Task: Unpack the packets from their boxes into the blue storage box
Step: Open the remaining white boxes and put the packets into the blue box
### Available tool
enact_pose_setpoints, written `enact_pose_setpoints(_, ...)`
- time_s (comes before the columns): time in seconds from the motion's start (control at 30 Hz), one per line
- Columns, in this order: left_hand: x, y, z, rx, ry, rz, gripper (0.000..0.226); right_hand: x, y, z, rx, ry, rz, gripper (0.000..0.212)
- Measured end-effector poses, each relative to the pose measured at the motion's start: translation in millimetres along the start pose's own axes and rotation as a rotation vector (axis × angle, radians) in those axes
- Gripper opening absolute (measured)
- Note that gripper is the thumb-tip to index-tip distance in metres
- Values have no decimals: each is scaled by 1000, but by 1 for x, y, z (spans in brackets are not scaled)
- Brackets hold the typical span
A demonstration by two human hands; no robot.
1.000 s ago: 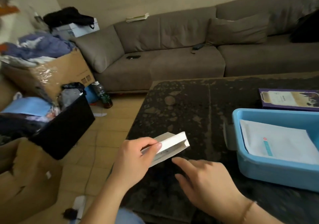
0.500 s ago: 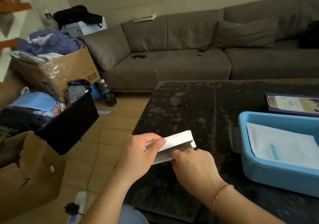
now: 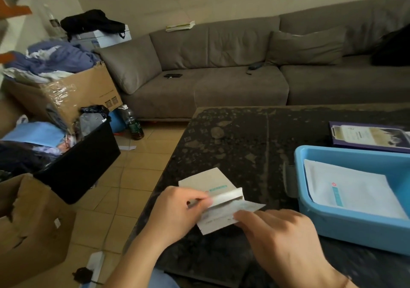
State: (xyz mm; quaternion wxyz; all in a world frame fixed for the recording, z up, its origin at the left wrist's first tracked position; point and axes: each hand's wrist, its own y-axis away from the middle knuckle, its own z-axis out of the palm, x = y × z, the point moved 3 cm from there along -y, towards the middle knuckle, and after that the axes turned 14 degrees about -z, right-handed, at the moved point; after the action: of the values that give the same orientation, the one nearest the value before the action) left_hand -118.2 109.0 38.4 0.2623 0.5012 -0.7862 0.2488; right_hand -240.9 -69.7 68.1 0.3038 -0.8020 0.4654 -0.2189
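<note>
On dark table (image 3: 244,145), grey sofa (image 3: 221,81) behind.

1. I see a home living room: a long grey sofa (image 3: 221,70) spans the upper frame.
2. Clothes-filled cardboard boxes (image 3: 66,92) crowd the tiled floor (image 3: 133,176) at left.

Blue storage box (image 3: 346,225): cut off at 3 o'clock edge. Purple-edged box (image 3: 368,137): likewise cut at 3 o'clock. Left hand (image 3: 177,210) fingertips blurred against small box (image 3: 213,196); printed text on it illegible.
</note>
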Motion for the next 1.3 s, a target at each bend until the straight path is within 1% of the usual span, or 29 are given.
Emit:
enact_pose_setpoints(0.07,-3,1,7,-84,-176,-10,28,7,-4,-20,23,-5,34,24)
enact_pose_setpoints(0.1,-4,1,12,-153,-270,-34,35,9,-8,-32,11,-8,42,19)
enact_pose_setpoints(0.13,0,2,15,-221,-338,-61,44,12,-14,-44,-42,-20,61,8)
enact_pose_setpoints(0.17,6,1,17,-249,-362,-78,56,16,-19,-54,-142,-31,98,3)
enact_pose_setpoints(0.2,18,1,13,-228,-297,-102,67,21,-25,-63,-259,-28,136,10)
enact_pose_setpoints(0.23,31,-1,7,-185,-119,-127,76,28,-29,-69,-334,-17,166,17)
enact_pose_setpoints(0.27,45,-2,1,-188,137,-151,80,34,-31,-74,-381,4,198,23)
enact_pose_setpoints(0.3,61,-5,-2,-268,373,-157,83,39,-34,-80,-414,38,205,27)
enact_pose_setpoints(0.33,80,-8,-4,-385,491,-152,85,44,-37,-86,-424,62,207,27)
enact_pose_setpoints(0.37,102,-9,-5,-492,502,-112,81,50,-40,-90,-430,92,199,25)
enact_pose_setpoints(0.4,121,-9,-3,-557,451,-50,68,55,-43,-93,-435,123,190,24)
enact_pose_setpoints(0.43,138,-10,1,-563,381,7,48,60,-45,-96,-431,139,189,23)
enact_pose_setpoints(0.47,152,-13,3,-504,304,36,29,66,-46,-96,-406,133,197,23)
enact_pose_setpoints(0.5,161,-17,5,-432,271,34,21,72,-43,-97,-348,120,207,25)
enact_pose_setpoints(0.57,170,-26,12,-327,300,-27,21,88,-31,-100,-119,73,255,37)
enact_pose_setpoints(0.63,171,-34,15,-259,491,-152,23,103,-8,-104,206,-6,405,53)
enact_pose_setpoints(0.67,169,-37,17,-258,663,-243,23,111,5,-106,311,-80,526,60)
enact_pose_setpoints(0.7,172,-40,20,-279,859,-323,22,118,18,-105,348,-207,672,68)
enact_pose_setpoints(0.77,182,-41,29,-327,1115,-407,23,128,35,-96,296,-601,944,79)
enact_pose_setpoints(0.8,187,-40,36,-344,1178,-432,24,132,41,-91,291,-791,1024,79)
enact_pose_setpoints(0.83,193,-39,43,-363,1228,-454,25,135,44,-90,306,-952,1072,73)
enact_pose_setpoints(0.87,198,-38,50,-384,1261,-471,27,139,46,-89,329,-1054,1090,65)
enact_pose_setpoints(0.9,202,-37,56,-421,1277,-476,30,143,49,-90,351,-1087,1101,59)
enact_pose_setpoints(0.93,204,-37,62,-463,1261,-467,33,148,52,-92,375,-1072,1117,57)
enact_pose_setpoints(1.0,204,-40,70,-523,1117,-422,33,162,61,-97,396,-998,1152,56)
enact_pose_setpoints(1.1,199,-47,71,-500,813,-322,28,183,74,-103,322,-944,1207,61)
enact_pose_setpoints(1.17,194,-52,71,-422,629,-265,24,193,81,-106,221,-927,1231,60)
enact_pose_setpoints(1.23,188,-58,71,-292,455,-207,16,200,86,-107,116,-896,1229,56)
enact_pose_setpoints(1.3,184,-64,73,-165,302,-103,11,206,91,-106,28,-849,1221,53)
